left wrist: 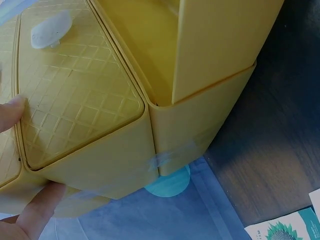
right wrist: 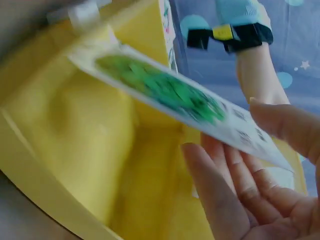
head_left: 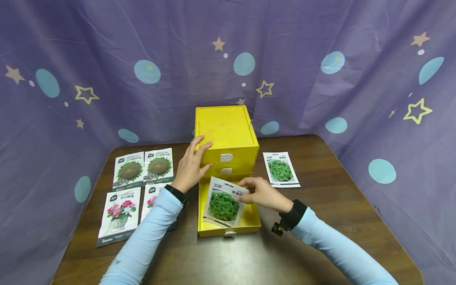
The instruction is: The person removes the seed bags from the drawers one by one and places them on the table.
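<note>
My right hand [head_left: 261, 193] pinches a seed packet [head_left: 223, 204] with a green leafy plant pictured on it. The packet is tilted over the pulled-out bottom drawer [head_left: 229, 229] of a yellow drawer box [head_left: 226, 122]. In the right wrist view, thumb and fingers hold the packet [right wrist: 165, 90] by one end, its far end by the drawer front. At the box's front left corner, my left hand [head_left: 190, 166] holds the upper part, digits spread over top and front. The left wrist view has fingertips against the box's front and side wall [left wrist: 100, 160].
Two sunflower packets [head_left: 129, 171] lie at the back left of the wooden table [head_left: 320, 245]. Nearer are two pink-flower packets [head_left: 119, 215], one partly under the left arm. Another leafy packet [head_left: 281, 170] lies right of the box. A purple curtain [head_left: 292, 31] hangs behind.
</note>
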A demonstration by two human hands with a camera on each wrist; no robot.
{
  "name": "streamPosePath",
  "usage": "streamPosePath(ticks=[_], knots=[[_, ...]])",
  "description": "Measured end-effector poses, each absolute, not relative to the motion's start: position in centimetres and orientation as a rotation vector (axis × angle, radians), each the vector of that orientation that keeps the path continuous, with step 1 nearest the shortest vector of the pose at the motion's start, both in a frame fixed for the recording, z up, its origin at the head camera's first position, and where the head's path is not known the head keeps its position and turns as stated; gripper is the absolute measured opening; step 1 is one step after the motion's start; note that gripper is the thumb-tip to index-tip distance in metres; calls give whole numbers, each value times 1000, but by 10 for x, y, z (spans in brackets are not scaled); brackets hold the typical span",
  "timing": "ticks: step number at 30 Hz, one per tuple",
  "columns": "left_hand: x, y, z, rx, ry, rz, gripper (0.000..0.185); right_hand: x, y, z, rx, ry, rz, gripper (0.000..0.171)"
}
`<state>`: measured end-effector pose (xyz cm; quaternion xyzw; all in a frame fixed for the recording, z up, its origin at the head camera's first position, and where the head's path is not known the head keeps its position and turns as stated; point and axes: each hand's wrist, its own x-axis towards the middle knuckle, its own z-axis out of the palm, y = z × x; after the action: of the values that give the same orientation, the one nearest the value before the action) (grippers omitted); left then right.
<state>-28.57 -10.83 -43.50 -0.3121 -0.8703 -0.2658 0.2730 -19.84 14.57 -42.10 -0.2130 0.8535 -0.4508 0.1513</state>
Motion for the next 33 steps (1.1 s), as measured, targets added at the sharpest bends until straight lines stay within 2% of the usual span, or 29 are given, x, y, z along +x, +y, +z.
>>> streamPosePath(ticks=[3, 8, 11, 14, 18, 21, 24, 27, 33], knots=[[-286, -108, -435, -839, -2345, -719, 72, -187, 148, -436, -579, 2447, -1314, 28], [-286, -109, -434, -816, -2328, -726, 71, -176, 143, -450, -660, 2647, -1164, 10], [-286, -109, -434, -823, -2334, -726, 71, -172, 141, -451, -715, 2716, -1189, 12], [-287, -108, -435, -831, -2340, -721, 71, -168, 143, -438, -778, 2702, -1386, 9], [-287, -106, -435, -824, -2333, -723, 72, -164, 157, -397, -768, 2676, -1717, 5], [-287, -105, -435, -813, -2335, -725, 73, -168, 180, -371, -583, 2758, -1841, 8], [-287, -105, -435, -815, -2340, -721, 73, -183, 217, -368, -292, 2811, -1909, 18], [-286, -105, -434, -818, -2329, -719, 73, -208, 263, -377, -9, 2899, -1819, 31], [-287, -106, -435, -824, -2332, -722, 72, -254, 358, -414, 276, 3113, -1205, 43]])
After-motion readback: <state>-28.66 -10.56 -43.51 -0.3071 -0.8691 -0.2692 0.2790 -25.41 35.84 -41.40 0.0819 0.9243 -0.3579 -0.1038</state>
